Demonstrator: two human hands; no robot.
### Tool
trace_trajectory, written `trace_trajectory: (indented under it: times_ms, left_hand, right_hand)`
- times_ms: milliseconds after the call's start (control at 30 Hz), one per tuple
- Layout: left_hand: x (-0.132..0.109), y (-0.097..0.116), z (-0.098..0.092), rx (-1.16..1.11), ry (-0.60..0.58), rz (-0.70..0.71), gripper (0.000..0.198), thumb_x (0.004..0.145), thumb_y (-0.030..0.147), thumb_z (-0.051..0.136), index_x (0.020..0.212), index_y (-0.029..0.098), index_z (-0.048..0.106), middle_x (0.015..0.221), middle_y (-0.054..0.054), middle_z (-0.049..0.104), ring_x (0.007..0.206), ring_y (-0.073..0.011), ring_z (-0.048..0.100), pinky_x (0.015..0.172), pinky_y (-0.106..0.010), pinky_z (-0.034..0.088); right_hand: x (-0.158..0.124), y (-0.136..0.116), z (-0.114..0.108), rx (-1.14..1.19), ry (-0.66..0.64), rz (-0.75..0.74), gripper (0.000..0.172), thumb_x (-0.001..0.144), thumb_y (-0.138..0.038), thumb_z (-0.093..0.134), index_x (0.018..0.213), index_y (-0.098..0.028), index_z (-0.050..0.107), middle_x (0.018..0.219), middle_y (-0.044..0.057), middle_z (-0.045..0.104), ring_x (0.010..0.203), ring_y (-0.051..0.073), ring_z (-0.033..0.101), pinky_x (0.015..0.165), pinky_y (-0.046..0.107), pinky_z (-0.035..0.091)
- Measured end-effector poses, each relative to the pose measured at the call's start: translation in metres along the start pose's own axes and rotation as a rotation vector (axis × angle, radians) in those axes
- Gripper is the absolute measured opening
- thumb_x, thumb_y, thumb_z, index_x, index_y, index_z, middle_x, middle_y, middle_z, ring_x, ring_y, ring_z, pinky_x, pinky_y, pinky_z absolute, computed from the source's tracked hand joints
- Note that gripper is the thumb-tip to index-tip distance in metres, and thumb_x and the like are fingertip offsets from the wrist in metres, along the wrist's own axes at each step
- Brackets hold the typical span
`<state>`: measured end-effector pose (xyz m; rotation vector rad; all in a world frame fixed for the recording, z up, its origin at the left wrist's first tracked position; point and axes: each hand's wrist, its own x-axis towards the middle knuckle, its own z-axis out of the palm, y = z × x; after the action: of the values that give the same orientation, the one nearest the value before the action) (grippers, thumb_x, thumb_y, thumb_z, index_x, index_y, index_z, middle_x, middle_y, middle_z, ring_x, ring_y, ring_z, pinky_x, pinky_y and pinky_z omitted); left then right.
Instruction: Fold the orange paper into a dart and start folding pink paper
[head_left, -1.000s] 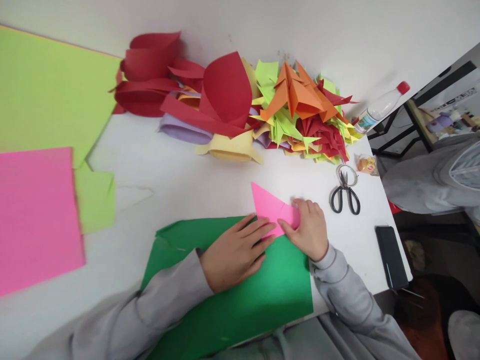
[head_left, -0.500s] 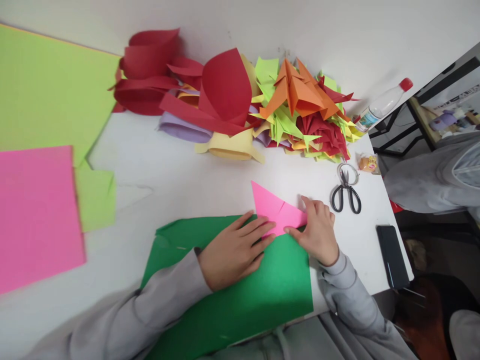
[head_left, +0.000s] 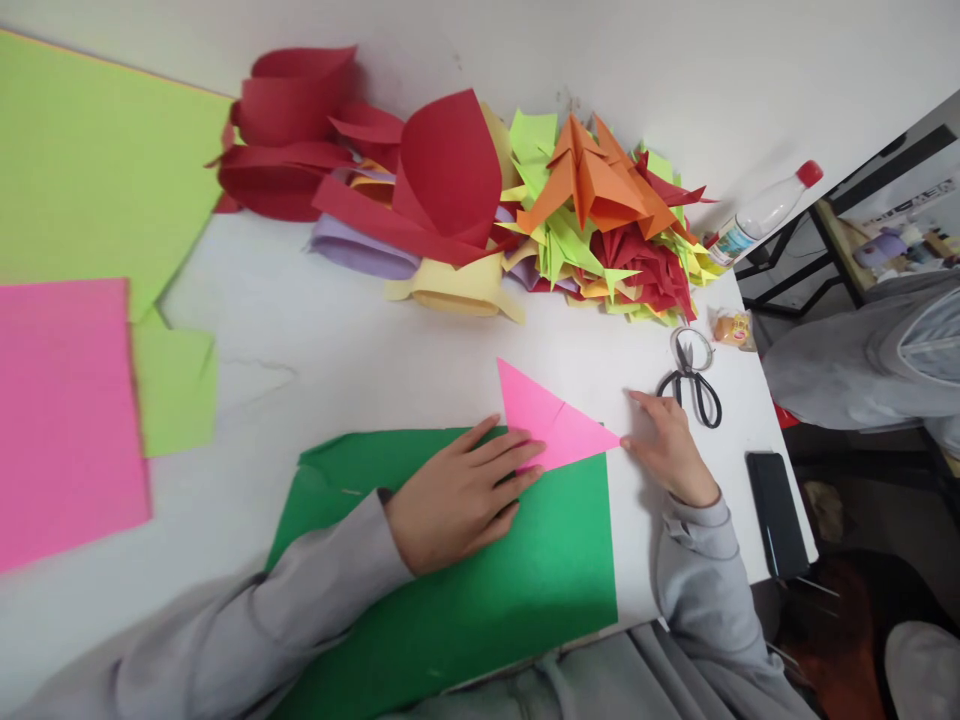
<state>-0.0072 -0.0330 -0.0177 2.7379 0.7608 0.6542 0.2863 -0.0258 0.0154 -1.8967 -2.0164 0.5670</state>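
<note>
A folded pink paper triangle (head_left: 559, 428) lies partly over a large green sheet (head_left: 555, 545), with a short crease line near its upper edge. Across its left part my left hand (head_left: 461, 495) rests flat, fingers spread, hiding that corner. My right hand (head_left: 670, 447) is at the triangle's right tip, the thumb touching the point. Its index finger stretches away from the thumb, and nothing sits between them. Just beyond that hand are black-handled scissors (head_left: 707, 402), partly covered by its fingers.
Red paper shapes (head_left: 450, 170) and folded orange paper pieces (head_left: 600, 185) are heaped along the wall. Pink sheets (head_left: 67, 420) and lime sheets (head_left: 105, 170) lie left. To the right are a plastic bottle (head_left: 765, 212), a wrapped snack (head_left: 731, 328) and a black phone (head_left: 780, 512).
My right hand has slid right along the pink paper to its tip, and its fingers have spread. My left hand stays pressed on the paper. The view has shifted slightly.
</note>
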Motion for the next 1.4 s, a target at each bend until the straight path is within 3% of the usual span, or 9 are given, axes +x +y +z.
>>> trace_trajectory:
  times_ms: [233, 400, 500, 600, 800, 1133, 1400]
  left_hand:
    - [0.002, 0.0, -0.001, 0.017, -0.001, 0.007, 0.027, 0.087, 0.029, 0.053, 0.11, 0.019, 0.064, 0.126, -0.006, 0.063, 0.12, -0.024, 0.052, 0.113, -0.045, 0.023]
    - [0.003, 0.002, 0.001, 0.04, 0.025, 0.011, 0.026, 0.087, 0.028, 0.053, 0.107, 0.018, 0.065, 0.123, -0.007, 0.065, 0.117, -0.0243, 0.054, 0.11, -0.046, 0.031]
    - [0.003, 0.003, 0.004, 0.082, 0.107, 0.017, 0.021, 0.09, 0.025, 0.052, 0.101, 0.018, 0.067, 0.116, -0.006, 0.068, 0.111, -0.0236, 0.057, 0.105, -0.046, 0.038]
    - [0.003, 0.001, 0.005, 0.123, 0.185, 0.024, 0.017, 0.091, 0.022, 0.053, 0.094, 0.019, 0.069, 0.107, -0.005, 0.071, 0.104, -0.0219, 0.06, 0.099, -0.044, 0.044]
    - [0.007, -0.002, -0.001, 0.177, 0.274, 0.039, 0.016, 0.09, 0.02, 0.054, 0.085, 0.016, 0.069, 0.092, -0.005, 0.073, 0.087, -0.02, 0.063, 0.088, -0.04, 0.051]
    - [0.01, 0.003, -0.001, 0.329, 0.327, 0.133, 0.026, 0.089, 0.007, 0.044, 0.079, 0.014, 0.067, 0.078, -0.007, 0.069, 0.076, -0.0192, 0.061, 0.078, -0.039, 0.054]
    - [0.008, 0.007, -0.007, 0.324, 0.335, 0.195, 0.026, 0.088, 0.007, 0.043, 0.078, 0.014, 0.066, 0.08, -0.008, 0.069, 0.079, -0.0196, 0.061, 0.079, -0.039, 0.054]
  right_hand:
    - [0.004, 0.014, 0.0, 0.146, 0.029, 0.01, 0.057, 0.069, -0.009, 0.052, 0.123, -0.026, 0.058, 0.099, 0.006, 0.056, 0.094, 0.023, 0.054, 0.085, 0.043, 0.045]
    - [0.006, 0.005, 0.001, 0.175, 0.167, -0.04, 0.037, 0.081, -0.021, 0.056, 0.118, -0.024, 0.06, 0.096, 0.006, 0.061, 0.087, 0.021, 0.055, 0.082, 0.041, 0.046]
    - [0.005, -0.016, 0.005, 0.195, 0.123, -0.225, 0.03, 0.082, -0.03, 0.065, 0.112, -0.025, 0.062, 0.105, 0.007, 0.063, 0.097, 0.022, 0.057, 0.085, 0.038, 0.046]
    - [0.001, -0.038, 0.017, 0.069, -0.089, -0.532, 0.026, 0.084, -0.036, 0.066, 0.108, -0.026, 0.064, 0.112, 0.006, 0.064, 0.109, 0.022, 0.055, 0.094, 0.04, 0.041]
    - [0.001, -0.053, 0.04, -0.206, 0.03, -0.766, 0.016, 0.093, -0.028, 0.055, 0.1, -0.021, 0.067, 0.113, 0.006, 0.066, 0.111, 0.02, 0.053, 0.093, 0.036, 0.043]
    - [-0.001, -0.072, 0.052, -0.384, 0.212, -0.994, 0.012, 0.091, -0.014, 0.054, 0.088, -0.016, 0.066, 0.089, 0.005, 0.069, 0.087, 0.018, 0.057, 0.077, 0.033, 0.045]
    - [-0.003, -0.074, 0.054, -0.354, 0.217, -1.038, 0.017, 0.088, -0.012, 0.053, 0.074, -0.017, 0.062, 0.076, 0.004, 0.065, 0.076, 0.016, 0.054, 0.073, 0.034, 0.043]
